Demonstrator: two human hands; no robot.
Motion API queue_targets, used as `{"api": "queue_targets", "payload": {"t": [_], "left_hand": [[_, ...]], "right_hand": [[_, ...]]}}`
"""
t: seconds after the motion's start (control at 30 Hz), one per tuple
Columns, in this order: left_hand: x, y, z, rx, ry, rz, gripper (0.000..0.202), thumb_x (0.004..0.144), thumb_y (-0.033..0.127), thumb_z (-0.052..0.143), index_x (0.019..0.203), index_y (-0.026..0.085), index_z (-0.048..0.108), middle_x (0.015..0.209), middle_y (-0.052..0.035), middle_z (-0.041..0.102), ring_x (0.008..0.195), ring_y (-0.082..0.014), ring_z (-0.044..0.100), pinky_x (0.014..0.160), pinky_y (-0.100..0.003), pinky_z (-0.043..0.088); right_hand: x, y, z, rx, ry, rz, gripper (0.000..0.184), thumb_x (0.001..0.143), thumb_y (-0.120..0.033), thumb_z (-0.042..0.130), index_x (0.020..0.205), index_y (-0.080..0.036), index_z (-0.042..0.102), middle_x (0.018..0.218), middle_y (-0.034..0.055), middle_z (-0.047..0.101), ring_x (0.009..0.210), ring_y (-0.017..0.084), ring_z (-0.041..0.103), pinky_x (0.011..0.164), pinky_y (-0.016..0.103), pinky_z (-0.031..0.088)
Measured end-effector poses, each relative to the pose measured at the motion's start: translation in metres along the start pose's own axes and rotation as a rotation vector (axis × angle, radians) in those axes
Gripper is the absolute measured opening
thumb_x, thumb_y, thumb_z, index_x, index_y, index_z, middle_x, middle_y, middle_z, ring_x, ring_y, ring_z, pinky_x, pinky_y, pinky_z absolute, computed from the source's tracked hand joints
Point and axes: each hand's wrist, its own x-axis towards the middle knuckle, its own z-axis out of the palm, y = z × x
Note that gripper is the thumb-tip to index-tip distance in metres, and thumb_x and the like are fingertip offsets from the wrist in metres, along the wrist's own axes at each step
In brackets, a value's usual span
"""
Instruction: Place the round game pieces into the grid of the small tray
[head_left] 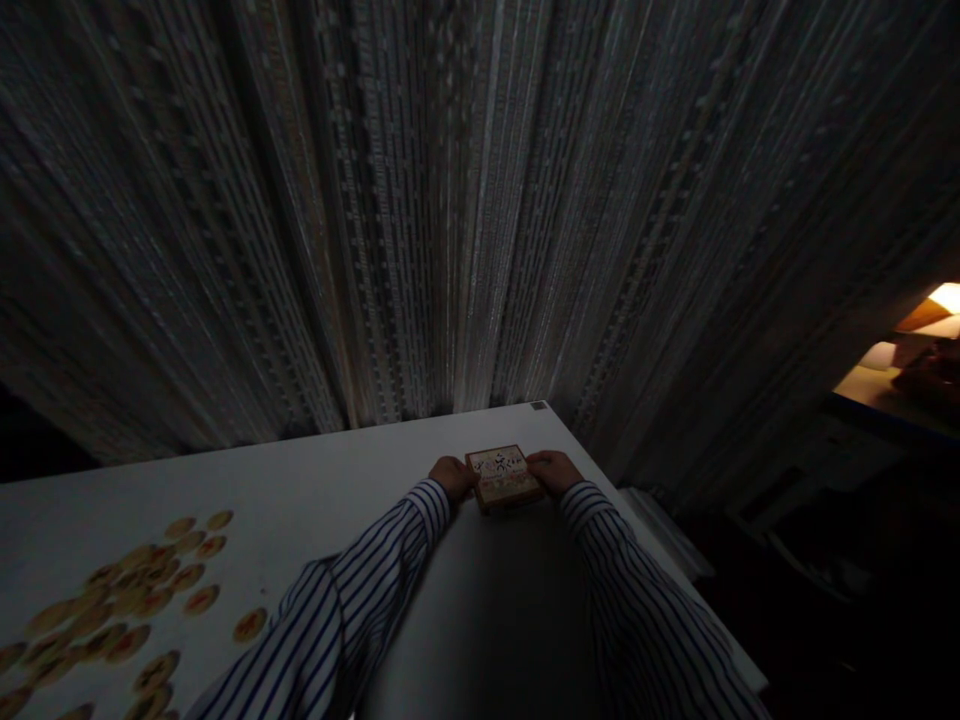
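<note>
A small square wooden box [502, 477] with a patterned lid rests on the white table [337, 480] near its far right corner. My left hand [452, 476] grips the box's left side. My right hand [553, 469] grips its right side. Both hands have curled fingers pressed against the box, and both arms wear blue-striped white sleeves. The scene is dim.
Several round wooden discs [142, 590] with markings lie scattered on the table's left part. A long pleated curtain [465, 200] hangs right behind the table. At the far right a lit surface [900, 370] shows past the table's right edge.
</note>
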Motion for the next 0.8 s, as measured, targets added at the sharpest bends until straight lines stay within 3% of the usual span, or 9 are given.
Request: {"api": "queue_targets", "payload": {"t": [0.33, 0.5, 0.67, 0.8], "left_hand": [[-0.006, 0.004, -0.003, 0.188, 0.034, 0.058, 0.032, 0.086, 0.031, 0.052, 0.114, 0.016, 0.052, 0.114, -0.0085, 0.055, 0.096, -0.0204, 0.057, 0.080, -0.041, 0.049], [-0.009, 0.003, -0.003, 0.271, 0.112, 0.099, 0.029, 0.086, 0.031, 0.052, 0.110, 0.016, 0.054, 0.112, -0.0078, 0.056, 0.096, -0.0198, 0.057, 0.080, -0.040, 0.049], [-0.015, 0.004, 0.001, 0.267, 0.232, 0.162, 0.020, 0.066, 0.024, 0.071, 0.078, 0.015, 0.058, 0.093, -0.0114, 0.067, 0.102, -0.0251, 0.058, 0.081, -0.028, 0.042], [-0.027, 0.000, 0.002, 0.197, 0.247, 0.268, 0.036, 0.062, 0.025, 0.072, 0.092, 0.014, 0.056, 0.104, -0.0163, 0.065, 0.105, -0.0265, 0.057, 0.081, -0.028, 0.041]], "right_hand": [[-0.001, -0.001, 0.001, -0.153, 0.035, -0.031, 0.032, 0.086, -0.032, 0.052, 0.114, -0.017, 0.052, 0.116, 0.0077, 0.054, 0.095, 0.020, 0.056, 0.078, 0.040, 0.049], [-0.003, -0.003, 0.001, -0.272, 0.083, -0.060, 0.030, 0.087, -0.032, 0.051, 0.113, -0.018, 0.053, 0.116, 0.0075, 0.054, 0.096, 0.019, 0.056, 0.079, 0.039, 0.049], [-0.012, -0.010, 0.002, -0.376, 0.157, -0.117, 0.021, 0.082, -0.028, 0.057, 0.101, -0.021, 0.062, 0.108, 0.0068, 0.061, 0.099, 0.021, 0.057, 0.086, 0.036, 0.044], [-0.026, -0.010, 0.005, -0.393, 0.185, -0.240, 0.026, 0.074, -0.022, 0.060, 0.099, -0.023, 0.066, 0.105, 0.0075, 0.066, 0.105, 0.026, 0.055, 0.092, 0.034, 0.038]]}}
